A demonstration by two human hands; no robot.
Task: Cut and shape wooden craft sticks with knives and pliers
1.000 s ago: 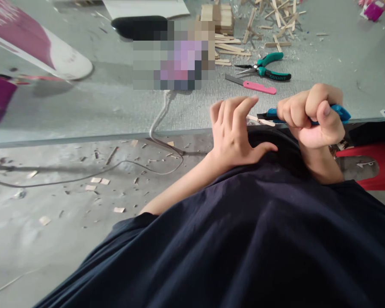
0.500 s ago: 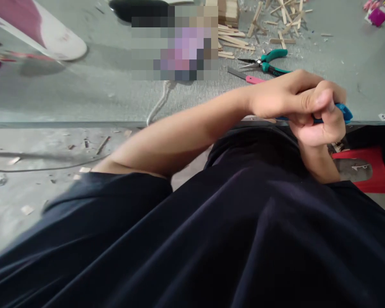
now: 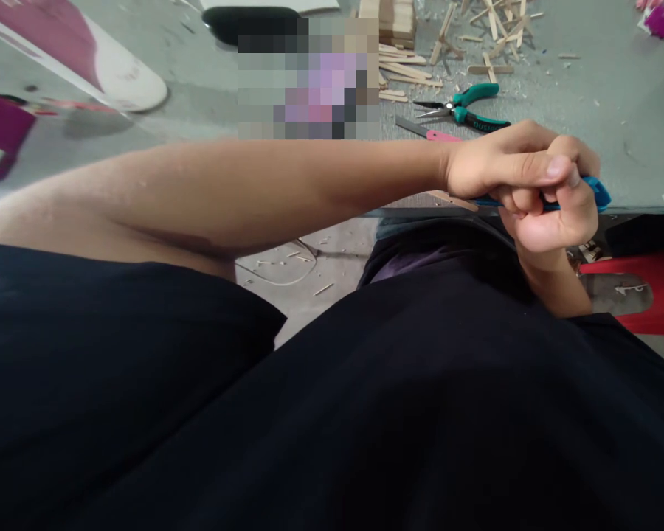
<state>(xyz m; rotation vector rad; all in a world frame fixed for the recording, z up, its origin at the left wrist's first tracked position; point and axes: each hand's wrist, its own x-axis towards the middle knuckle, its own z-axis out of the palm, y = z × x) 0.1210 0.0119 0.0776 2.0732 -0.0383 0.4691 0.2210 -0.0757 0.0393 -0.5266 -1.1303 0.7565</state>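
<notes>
Above the table's front edge, my left hand (image 3: 492,162) and my right hand (image 3: 553,228) are pressed together, both closed. Between them sits a long blue plastic tool (image 3: 598,193); its end sticks out to the right past my fingers, and a sliver shows under my left wrist. Its kind and working part are hidden by my fingers. A thin wooden craft stick (image 3: 458,200) shows just below my left hand; whether a hand grips it I cannot tell. Beyond my left hand lie green-handled needle-nose pliers (image 3: 460,107) and a pink-handled file or blade (image 3: 441,136).
Craft sticks lie loose (image 3: 498,44) and in a stack (image 3: 395,26) on the grey table (image 3: 603,96). A black case (image 3: 254,26), a pink-and-white long object (image 3: 111,70) and a purple box (image 3: 3,136) are at the left. A red stool (image 3: 661,295) stands below right.
My left forearm has swung up across the table edge, its elbow raised. My hands stay clasped around the blue tool in nearly the same place. The view has shifted slightly.
</notes>
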